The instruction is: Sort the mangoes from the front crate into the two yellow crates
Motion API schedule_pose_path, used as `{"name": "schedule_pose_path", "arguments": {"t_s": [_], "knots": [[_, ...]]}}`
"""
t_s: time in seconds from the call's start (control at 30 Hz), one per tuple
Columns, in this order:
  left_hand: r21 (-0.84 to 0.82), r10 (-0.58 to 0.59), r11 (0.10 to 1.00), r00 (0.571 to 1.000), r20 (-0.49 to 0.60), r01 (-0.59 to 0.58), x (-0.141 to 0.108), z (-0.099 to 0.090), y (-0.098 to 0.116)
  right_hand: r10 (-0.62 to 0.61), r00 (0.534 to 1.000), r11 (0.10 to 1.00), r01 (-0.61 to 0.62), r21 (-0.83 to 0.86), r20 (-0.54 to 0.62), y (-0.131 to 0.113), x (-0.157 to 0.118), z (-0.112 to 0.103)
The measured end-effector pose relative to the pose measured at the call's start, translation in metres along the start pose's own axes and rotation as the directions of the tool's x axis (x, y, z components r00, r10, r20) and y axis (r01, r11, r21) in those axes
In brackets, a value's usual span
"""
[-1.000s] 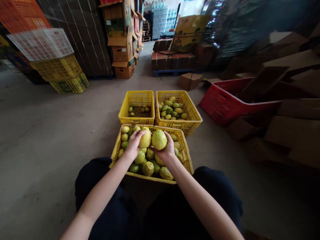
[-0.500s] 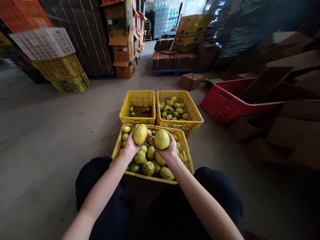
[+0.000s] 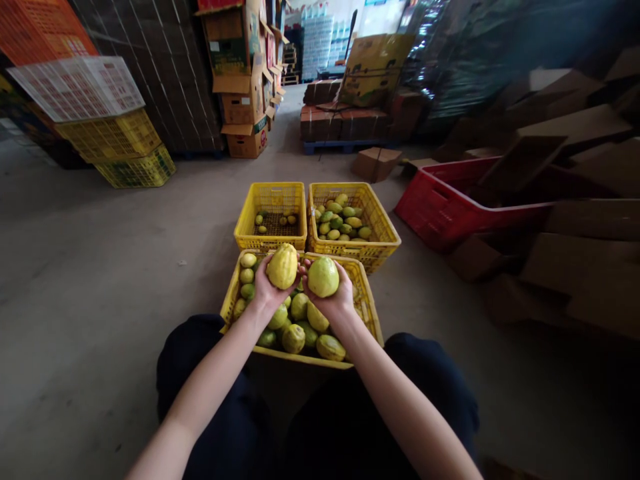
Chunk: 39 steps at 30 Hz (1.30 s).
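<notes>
My left hand [image 3: 270, 288] cradles a yellow, lightly ridged, papaya-like fruit [image 3: 283, 266] in its palm and fingers. Right beside it, my right hand [image 3: 336, 293] is wrapped round a smoother green one, a rounded papaya-like fruit [image 3: 323, 277]. The fingertips of both hands nearly meet between the two fruits. Underneath is a yellow plastic crate [image 3: 377, 317] between my knees, filled with several more green and yellow fruits [image 3: 293, 339]. My hands and forearms hide part of its contents.
Behind stand two more yellow crates: the left crate [image 3: 241, 229] with a few small fruits, the right crate [image 3: 387, 230] with several. A red crate [image 3: 425, 207] holds cardboard at right. Stacked crates [image 3: 117, 137] rise at left; boxes on a blue pallet [image 3: 345, 145] stand farther back.
The yellow fruit in my left hand has turned, now showing its ridges and narrower top. My right hand keeps its hold on the green fruit. The view has shifted slightly.
</notes>
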<state>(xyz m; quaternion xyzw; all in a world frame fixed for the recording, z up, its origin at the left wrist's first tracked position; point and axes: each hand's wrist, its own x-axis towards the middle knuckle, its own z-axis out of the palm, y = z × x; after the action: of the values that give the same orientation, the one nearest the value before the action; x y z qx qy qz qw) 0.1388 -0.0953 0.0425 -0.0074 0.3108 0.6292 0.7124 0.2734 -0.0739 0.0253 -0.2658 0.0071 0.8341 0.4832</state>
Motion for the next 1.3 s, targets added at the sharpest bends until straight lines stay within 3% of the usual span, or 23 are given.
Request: {"name": "schedule_pose_path", "arguments": {"t_s": [0.2, 0.53, 0.77, 1.3], "knots": [[-0.1, 0.043, 0.994, 0.999, 0.02, -0.041, -0.003, 0.007, 0.004, -0.023, 1.0, 0.999, 0.023, 0.03, 0.001, -0.005, -0.002, 0.002], [-0.181, 0.064, 0.982, 0.992, 0.108, -0.044, -0.009, 0.001, 0.018, -0.009, 1.0, 1.0, 0.009, 0.024, 0.009, -0.006, -0.003, 0.003], [-0.17, 0.076, 0.983, 0.996, 0.042, -0.068, -0.011, -0.011, 0.023, -0.026, 0.999, 1.0, 0.027, 0.006, -0.021, -0.003, -0.004, 0.006], [-0.163, 0.138, 0.978, 0.989, 0.046, -0.129, -0.026, -0.022, 0.032, 0.036, 0.999, 0.999, -0.037, -0.036, -0.017, 0.005, -0.005, 0.004]]}}
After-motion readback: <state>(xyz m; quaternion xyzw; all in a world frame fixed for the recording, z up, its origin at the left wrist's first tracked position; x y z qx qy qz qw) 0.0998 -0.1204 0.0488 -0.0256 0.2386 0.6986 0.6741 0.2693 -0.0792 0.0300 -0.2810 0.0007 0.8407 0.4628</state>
